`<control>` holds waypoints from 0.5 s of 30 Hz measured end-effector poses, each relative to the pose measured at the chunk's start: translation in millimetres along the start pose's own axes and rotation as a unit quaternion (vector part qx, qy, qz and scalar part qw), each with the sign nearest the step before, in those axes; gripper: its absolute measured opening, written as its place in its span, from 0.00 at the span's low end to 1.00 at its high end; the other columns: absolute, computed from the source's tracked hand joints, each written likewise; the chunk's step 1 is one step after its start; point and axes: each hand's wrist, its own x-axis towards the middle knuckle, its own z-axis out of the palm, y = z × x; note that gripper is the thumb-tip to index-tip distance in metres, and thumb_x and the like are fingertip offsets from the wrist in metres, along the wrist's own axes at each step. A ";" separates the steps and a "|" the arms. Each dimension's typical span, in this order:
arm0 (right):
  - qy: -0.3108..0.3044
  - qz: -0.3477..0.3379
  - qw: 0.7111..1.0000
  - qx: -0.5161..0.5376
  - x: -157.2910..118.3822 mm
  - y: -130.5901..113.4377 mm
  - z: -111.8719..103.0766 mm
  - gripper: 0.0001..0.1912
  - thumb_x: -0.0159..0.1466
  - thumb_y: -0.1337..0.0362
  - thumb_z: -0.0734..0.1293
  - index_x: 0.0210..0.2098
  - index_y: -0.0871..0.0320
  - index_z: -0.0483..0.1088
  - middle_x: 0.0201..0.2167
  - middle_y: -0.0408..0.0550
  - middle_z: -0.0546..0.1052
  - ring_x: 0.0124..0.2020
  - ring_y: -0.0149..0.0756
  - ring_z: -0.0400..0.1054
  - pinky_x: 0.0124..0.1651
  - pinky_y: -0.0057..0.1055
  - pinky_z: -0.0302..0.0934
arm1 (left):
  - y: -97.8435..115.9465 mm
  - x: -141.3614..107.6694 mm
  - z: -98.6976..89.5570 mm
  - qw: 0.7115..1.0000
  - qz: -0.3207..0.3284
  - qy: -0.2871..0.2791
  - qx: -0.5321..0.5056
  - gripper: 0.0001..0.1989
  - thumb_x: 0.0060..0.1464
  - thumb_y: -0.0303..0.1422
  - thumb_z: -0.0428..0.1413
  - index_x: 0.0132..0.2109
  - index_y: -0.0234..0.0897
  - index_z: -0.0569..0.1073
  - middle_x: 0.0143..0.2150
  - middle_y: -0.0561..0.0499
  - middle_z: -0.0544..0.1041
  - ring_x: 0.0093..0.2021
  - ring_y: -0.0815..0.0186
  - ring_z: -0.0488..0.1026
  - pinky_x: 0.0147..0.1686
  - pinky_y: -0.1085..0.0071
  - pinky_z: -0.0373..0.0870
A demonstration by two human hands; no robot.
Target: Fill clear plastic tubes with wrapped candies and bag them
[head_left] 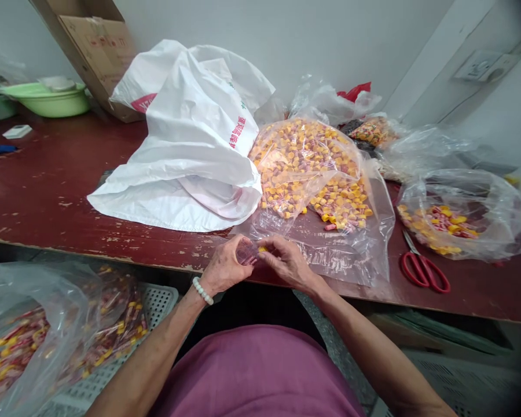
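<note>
My left hand (pixel 223 269), with a pale bead bracelet at the wrist, is closed around a small see-through dark-red plastic piece (pixel 245 251) at the table's front edge. Close beside it, my right hand (pixel 286 263) pinches a small yellow piece (pixel 261 249) at its fingertips. Whether the two pieces touch, I cannot tell. Just beyond my hands a large clear bag (pixel 347 258) lies open on the table, with many small yellow-and-red pieces (pixel 306 156) heaped in it. A white woven sack (pixel 186 139) with red print slumps to its left.
Red-handled scissors (pixel 424 270) lie on the worn red table (pixel 61 191), near another clear bag (pixel 499 226) of yellow-and-red pieces. Lower left, filled clear bags (pixel 78 307) rest on a white perforated basket (pixel 161 298). A green basin (pixel 54 103) and cardboard box (pixel 99 52) stand at the back left.
</note>
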 end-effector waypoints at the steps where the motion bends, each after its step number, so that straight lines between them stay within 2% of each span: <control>1: 0.026 0.035 0.998 0.041 -0.1 2.6 0.4 0.12 0.62 0.56 0.65 0.42 0.56 0.70 0.34 0.45 0.75 0.34 0.32 0.68 0.39 0.31 0.63 | -1.7 1.0 0.3 0.999 -0.008 0.001 -0.032 0.17 0.39 0.28 0.59 0.40 0.36 0.70 0.33 0.50 0.76 0.32 0.64 0.74 0.36 0.67 0.71; 4: 0.127 0.129 0.969 0.170 0.6 12.7 -7.2 0.16 0.59 0.53 0.66 0.41 0.56 0.68 0.33 0.43 0.73 0.30 0.30 0.67 0.33 0.28 0.63 | -9.5 2.7 -3.0 0.988 -0.052 0.018 -0.145 0.19 0.38 0.27 0.61 0.40 0.36 0.69 0.31 0.51 0.76 0.31 0.66 0.74 0.32 0.70 0.71; 7: 0.232 0.147 0.942 0.193 0.1 25.8 -27.4 0.18 0.57 0.51 0.67 0.42 0.55 0.68 0.33 0.43 0.73 0.28 0.29 0.67 0.30 0.27 0.62 | -16.4 -0.2 -8.8 0.969 -0.108 0.047 -0.217 0.21 0.37 0.29 0.63 0.41 0.35 0.68 0.32 0.51 0.76 0.28 0.68 0.73 0.27 0.72 0.71; 9: 0.274 0.136 0.943 0.131 -3.6 35.4 -46.3 0.19 0.57 0.51 0.67 0.42 0.57 0.68 0.33 0.44 0.73 0.30 0.31 0.68 0.31 0.28 0.62 | -20.0 -4.5 -11.1 0.961 -0.130 0.047 -0.238 0.21 0.37 0.30 0.63 0.41 0.35 0.68 0.32 0.51 0.76 0.27 0.68 0.72 0.25 0.73 0.71; 12: 0.281 0.137 0.947 -0.070 -12.4 49.5 -76.1 0.15 0.58 0.55 0.65 0.40 0.58 0.70 0.34 0.48 0.75 0.34 0.37 0.69 0.37 0.35 0.63 | -25.5 -11.7 -10.9 0.954 -0.148 0.041 -0.257 0.23 0.37 0.31 0.64 0.42 0.35 0.67 0.33 0.51 0.76 0.30 0.68 0.73 0.26 0.73 0.72; 15: 0.280 0.110 0.917 -0.264 -11.5 60.4 -96.6 0.10 0.59 0.61 0.62 0.36 0.58 0.72 0.37 0.51 0.76 0.40 0.42 0.69 0.45 0.39 0.61 | -30.0 -15.4 -8.2 0.941 -0.170 0.053 -0.288 0.25 0.37 0.33 0.65 0.44 0.35 0.67 0.34 0.51 0.75 0.31 0.67 0.73 0.26 0.73 0.72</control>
